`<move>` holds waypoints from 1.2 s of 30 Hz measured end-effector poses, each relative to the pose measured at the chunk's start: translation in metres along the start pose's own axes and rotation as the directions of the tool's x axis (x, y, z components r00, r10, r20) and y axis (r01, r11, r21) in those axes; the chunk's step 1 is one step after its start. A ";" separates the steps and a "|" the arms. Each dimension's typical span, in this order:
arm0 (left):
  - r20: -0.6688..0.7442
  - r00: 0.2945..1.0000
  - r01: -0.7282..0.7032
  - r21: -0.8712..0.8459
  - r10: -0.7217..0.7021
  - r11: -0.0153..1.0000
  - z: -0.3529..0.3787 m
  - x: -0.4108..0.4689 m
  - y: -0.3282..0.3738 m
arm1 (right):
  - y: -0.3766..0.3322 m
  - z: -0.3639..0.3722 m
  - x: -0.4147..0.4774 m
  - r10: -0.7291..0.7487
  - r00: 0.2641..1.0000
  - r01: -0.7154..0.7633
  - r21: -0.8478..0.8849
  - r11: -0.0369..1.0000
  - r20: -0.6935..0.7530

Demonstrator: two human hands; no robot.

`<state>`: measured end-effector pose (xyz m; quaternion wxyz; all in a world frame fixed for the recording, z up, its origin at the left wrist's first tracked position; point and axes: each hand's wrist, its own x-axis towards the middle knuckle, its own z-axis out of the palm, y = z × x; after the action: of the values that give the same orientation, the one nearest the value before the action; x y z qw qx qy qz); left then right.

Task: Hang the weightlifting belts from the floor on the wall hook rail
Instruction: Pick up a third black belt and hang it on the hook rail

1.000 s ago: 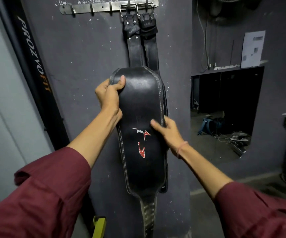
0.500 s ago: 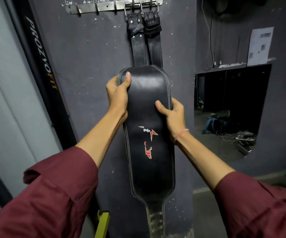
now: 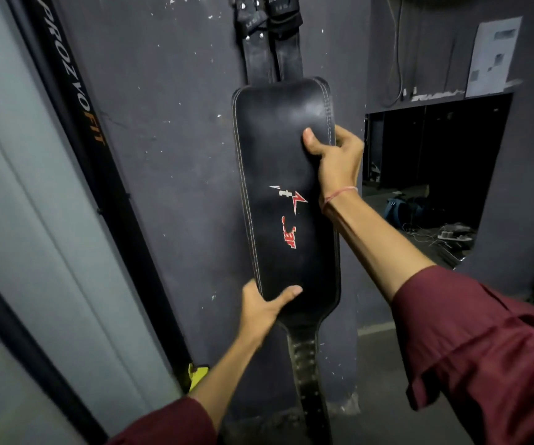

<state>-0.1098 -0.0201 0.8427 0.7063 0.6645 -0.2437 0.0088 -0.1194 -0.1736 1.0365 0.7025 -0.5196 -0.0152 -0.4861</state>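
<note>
A black leather weightlifting belt [image 3: 278, 162] with a red and white logo hangs flat against the dark grey wall. Two narrow straps [image 3: 270, 49] run up from it and out of the top of the view; the hook rail is not visible. A second belt lies hidden behind the front one, with only its right edge showing. My right hand [image 3: 334, 159] grips the belt's upper right edge, thumb on the front. My left hand [image 3: 264, 308] holds the lower left corner, thumb across the face. The holed tail [image 3: 307, 364] dangles below.
A black post with "PROZVOFIT" lettering [image 3: 73, 91] leans along the wall to the left, with a yellow-green piece [image 3: 196, 375] at its foot. To the right, a dark opening [image 3: 435, 175] shows a blue bag, cables and gear on a floor. A paper sheet [image 3: 493, 56] hangs above it.
My left hand has dropped from the belt's upper left edge to its lower left corner. My right hand stays on the right edge. The view has tilted down, cutting off the hook rail.
</note>
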 end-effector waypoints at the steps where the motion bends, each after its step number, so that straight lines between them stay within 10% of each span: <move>1: -0.004 1.000 0.023 -0.005 -0.023 1.000 0.002 -0.004 -0.003 | -0.001 -0.001 0.001 -0.019 1.000 0.019 -0.017 1.000 0.008; 12: -0.075 0.969 -0.231 0.040 0.233 0.972 0.002 0.045 0.103 | -0.014 -0.006 -0.010 -0.070 0.997 0.072 0.084 0.994 -0.018; 19: 0.037 0.999 0.006 0.070 -0.008 0.998 -0.010 -0.007 0.018 | -0.005 -0.009 -0.004 -0.024 0.999 0.027 0.055 0.998 -0.047; 27: -0.173 0.977 -0.117 0.075 0.128 0.990 0.001 0.068 0.102 | 0.011 -0.010 -0.021 -0.027 1.000 0.026 0.052 0.998 0.015; 36: 0.098 0.995 0.020 -0.393 0.021 0.919 0.000 0.114 0.186 | 0.011 -0.034 -0.033 0.021 0.975 -0.014 -0.033 0.999 0.222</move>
<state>-0.0716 -0.0344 1.0568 0.8124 0.5085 -0.2758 -0.0736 -0.1451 -0.1767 0.9954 0.6923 -0.5818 -0.0816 -0.4190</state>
